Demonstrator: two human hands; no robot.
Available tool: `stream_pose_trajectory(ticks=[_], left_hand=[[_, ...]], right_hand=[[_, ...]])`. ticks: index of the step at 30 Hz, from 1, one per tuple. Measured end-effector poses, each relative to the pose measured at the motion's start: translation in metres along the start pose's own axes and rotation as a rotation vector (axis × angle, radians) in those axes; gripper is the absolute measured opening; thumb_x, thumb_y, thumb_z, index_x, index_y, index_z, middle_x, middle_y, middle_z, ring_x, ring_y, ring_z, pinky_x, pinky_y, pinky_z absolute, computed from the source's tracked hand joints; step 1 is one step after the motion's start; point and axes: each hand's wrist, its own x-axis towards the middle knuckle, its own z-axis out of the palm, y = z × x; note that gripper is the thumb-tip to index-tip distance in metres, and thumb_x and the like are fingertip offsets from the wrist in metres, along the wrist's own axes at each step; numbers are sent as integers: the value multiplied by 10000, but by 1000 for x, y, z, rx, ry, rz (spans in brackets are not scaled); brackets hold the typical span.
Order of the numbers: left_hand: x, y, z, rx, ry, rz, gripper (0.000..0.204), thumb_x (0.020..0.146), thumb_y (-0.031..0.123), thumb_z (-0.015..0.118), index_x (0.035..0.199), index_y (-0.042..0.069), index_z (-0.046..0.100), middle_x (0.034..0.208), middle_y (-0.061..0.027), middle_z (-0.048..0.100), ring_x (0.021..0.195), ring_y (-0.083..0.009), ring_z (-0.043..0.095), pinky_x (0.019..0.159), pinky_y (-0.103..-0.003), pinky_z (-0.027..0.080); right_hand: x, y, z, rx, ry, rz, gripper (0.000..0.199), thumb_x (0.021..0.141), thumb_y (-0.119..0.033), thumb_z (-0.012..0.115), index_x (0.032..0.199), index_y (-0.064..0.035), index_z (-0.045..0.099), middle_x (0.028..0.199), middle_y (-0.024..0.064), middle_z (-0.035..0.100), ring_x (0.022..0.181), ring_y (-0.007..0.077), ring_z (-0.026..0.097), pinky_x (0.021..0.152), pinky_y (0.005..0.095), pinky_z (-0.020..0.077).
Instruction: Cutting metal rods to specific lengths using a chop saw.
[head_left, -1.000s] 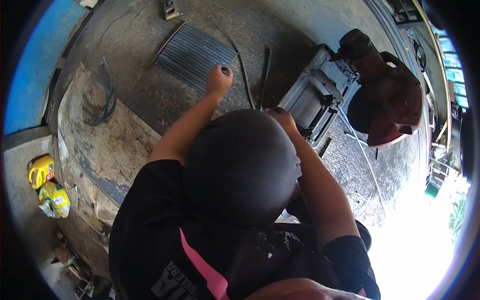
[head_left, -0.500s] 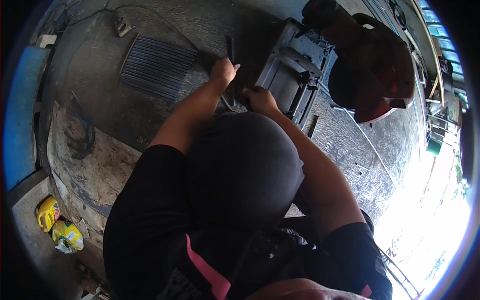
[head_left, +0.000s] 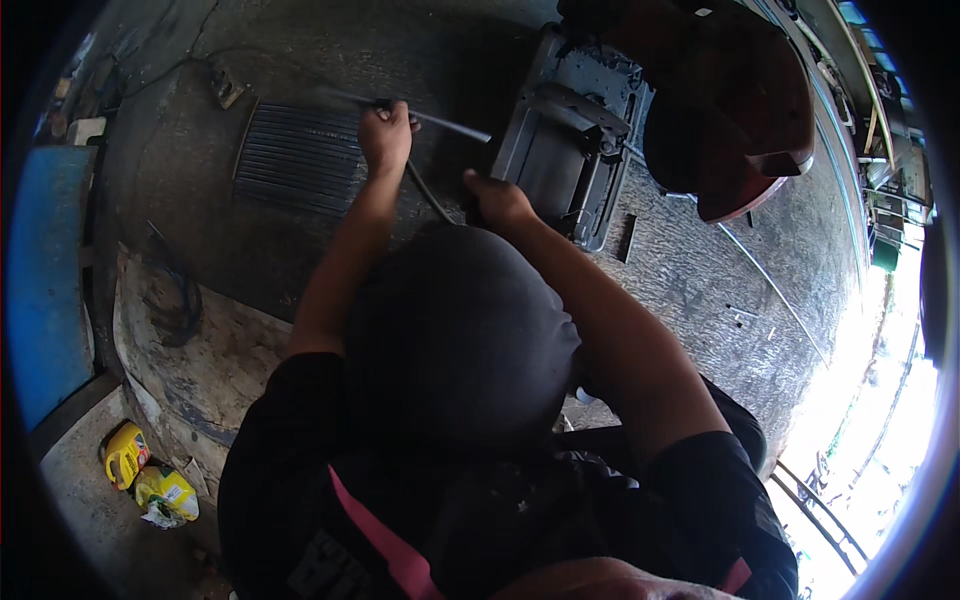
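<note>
My left hand (head_left: 388, 138) is closed round a slim metal bar (head_left: 455, 127), which it holds slantwise above the floor. One end of the bar points toward the cut-off saw; the other is blurred. My right hand (head_left: 500, 203) is curled beside the near left edge of the saw's base (head_left: 545, 165); what its fingers hold, if anything, is hidden. Under my left wrist runs a dark cable (head_left: 428, 190). To the left, several similar dark bars (head_left: 298, 155) lie side by side in a flat row. My knee, in dark cloth (head_left: 460, 330), covers the area below my hands.
The saw's red guard and head (head_left: 750, 120) rise at the upper right. A thin rod (head_left: 770, 280) and small offcuts (head_left: 740, 315) lie on the floor at right. A worn board (head_left: 210, 370), a yellow bottle (head_left: 126, 455) and a yellow bag (head_left: 166, 496) are at left.
My left hand has moved left and slightly away with the bar, which has swung from upright in view to slantwise. My right hand has shifted slightly left.
</note>
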Motion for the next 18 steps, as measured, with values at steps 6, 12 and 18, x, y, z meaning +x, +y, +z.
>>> stream_pose_trajectory(ticks=[6, 12, 18], left_hand=[[-40, 54, 2, -614, -6, 31, 149, 897, 60, 461, 895, -81, 506, 780, -139, 582, 633, -191, 610, 631, -341, 574], [-50, 65, 9, -758, 17, 16, 167, 908, 80, 463, 894, -83, 498, 779, -135, 577, 690, -188, 608, 671, -344, 572], [-61, 57, 21, -844, -70, 4, 141, 901, 49, 457, 951, -81, 476, 843, -147, 572, 720, -196, 613, 704, -350, 584]], right_hand=[[-34, -56, -5, 201, 164, -386, 397, 887, -329, 575, 1050, 32, 597, 934, 115, 632, 815, 275, 581, 781, 363, 455], [-127, -114, -103, -501, 1404, -1490, 235, 785, -85, 659, 990, -23, 560, 889, 103, 590, 845, 282, 571, 770, 339, 470], [-122, -165, -172, -1040, 1662, -1154, 227, 865, -264, 558, 948, -56, 598, 982, 149, 619, 1044, 317, 488, 937, 451, 362]])
